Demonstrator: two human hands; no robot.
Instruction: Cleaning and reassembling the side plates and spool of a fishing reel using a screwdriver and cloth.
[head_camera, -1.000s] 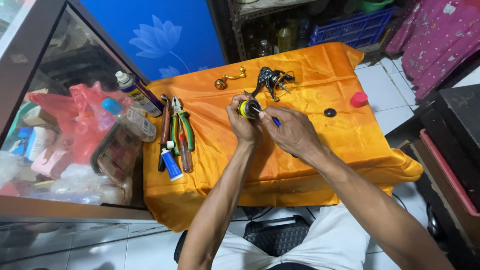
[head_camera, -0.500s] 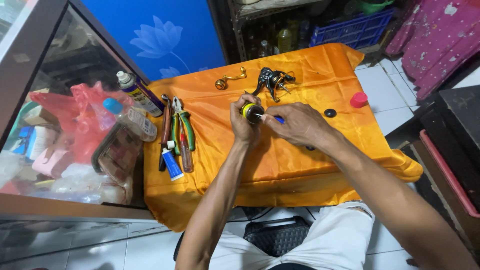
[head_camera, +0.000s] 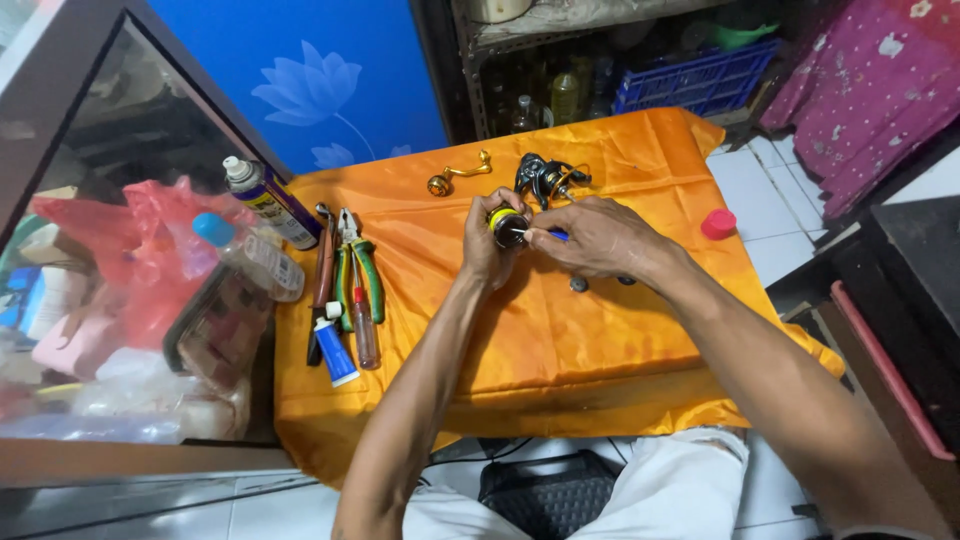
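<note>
My left hand (head_camera: 483, 240) grips a small round black spool with a yellow band (head_camera: 506, 226) over the orange cloth (head_camera: 560, 330). My right hand (head_camera: 590, 237) holds a thin stick with a blue handle (head_camera: 545, 235), its white tip touching the spool. Just behind the hands lies a dark fishing reel body (head_camera: 545, 178). A gold crank handle (head_camera: 455, 178) rests to its left.
Green-handled pliers (head_camera: 358, 270), a screwdriver (head_camera: 365, 330), a small blue tube (head_camera: 335, 355) and a spray can (head_camera: 265, 200) lie at the cloth's left. A red cap (head_camera: 718, 223) sits at the right edge. A small dark part (head_camera: 578, 284) lies near my right wrist. Plastic bags (head_camera: 130, 260) fill the glass case on the left.
Both hands stay together at the spool. My right hand has shifted slightly, and the stick's tip now meets the spool face.
</note>
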